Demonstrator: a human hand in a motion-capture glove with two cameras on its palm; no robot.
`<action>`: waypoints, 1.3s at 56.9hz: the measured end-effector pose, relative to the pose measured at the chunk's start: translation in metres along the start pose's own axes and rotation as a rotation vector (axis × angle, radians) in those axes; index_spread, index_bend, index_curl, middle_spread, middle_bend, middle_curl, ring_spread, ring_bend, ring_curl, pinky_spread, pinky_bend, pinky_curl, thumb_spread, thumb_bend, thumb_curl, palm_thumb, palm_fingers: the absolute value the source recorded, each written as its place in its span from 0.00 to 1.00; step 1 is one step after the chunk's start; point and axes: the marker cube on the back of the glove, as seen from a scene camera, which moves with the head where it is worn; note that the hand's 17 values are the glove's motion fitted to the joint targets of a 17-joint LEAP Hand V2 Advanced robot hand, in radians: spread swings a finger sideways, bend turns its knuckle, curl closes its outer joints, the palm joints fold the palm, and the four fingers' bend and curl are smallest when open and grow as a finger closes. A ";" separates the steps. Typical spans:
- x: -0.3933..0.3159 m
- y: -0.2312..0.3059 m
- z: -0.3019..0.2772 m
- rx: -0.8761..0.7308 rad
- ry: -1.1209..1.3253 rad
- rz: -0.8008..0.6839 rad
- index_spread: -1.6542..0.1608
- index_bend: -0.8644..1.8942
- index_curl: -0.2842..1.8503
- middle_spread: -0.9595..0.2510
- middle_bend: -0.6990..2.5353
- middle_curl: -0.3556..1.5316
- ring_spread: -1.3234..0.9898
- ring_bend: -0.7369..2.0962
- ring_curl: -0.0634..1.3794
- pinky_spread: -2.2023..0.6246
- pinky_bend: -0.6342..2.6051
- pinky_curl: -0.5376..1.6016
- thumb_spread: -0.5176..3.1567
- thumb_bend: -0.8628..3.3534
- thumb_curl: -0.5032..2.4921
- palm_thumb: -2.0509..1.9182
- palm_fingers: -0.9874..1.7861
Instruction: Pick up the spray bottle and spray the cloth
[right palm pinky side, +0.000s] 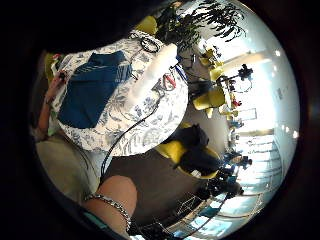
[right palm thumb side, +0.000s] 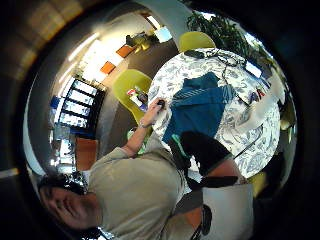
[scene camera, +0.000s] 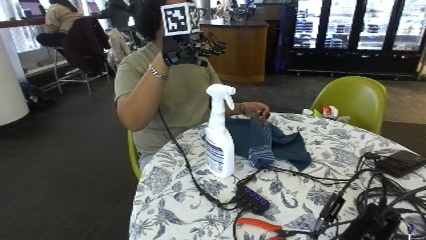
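On table near its edge: spray bottle (scene camera: 219, 135) upright, beside blue cloth (scene camera: 266, 142). Gloved right hand (scene camera: 178, 49) raised well above, holding nothing; finger state unclear. Bare hand (scene camera: 256, 110) on cloth. Probably light, rigid, slick plastic; grab at neck under trigger.

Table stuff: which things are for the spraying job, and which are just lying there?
For the job:
- white spray bottle, standing upright on the table
- blue cloth, beside the bottle
- gloved right hand, raised high, not touching the bottle

Just lying about:
- black USB hub with cables
- orange-handled pliers
- black phone
- yellow-green chair
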 end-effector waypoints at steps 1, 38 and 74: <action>0.001 0.000 0.000 -0.002 -0.001 -0.001 0.79 0.36 0.15 0.81 0.29 0.22 0.57 0.37 0.08 0.81 0.30 0.28 0.25 0.26 0.20 0.62 0.47; 0.030 0.011 0.008 0.140 -0.100 0.157 0.67 0.36 0.21 0.82 0.29 0.33 0.56 0.40 0.20 0.85 0.31 0.38 0.42 0.21 0.26 0.66 0.42; 0.071 0.056 0.127 0.493 -1.014 0.463 0.70 0.36 0.22 0.87 0.28 0.35 0.58 0.42 0.24 0.85 0.33 0.41 0.42 0.20 0.29 0.70 0.42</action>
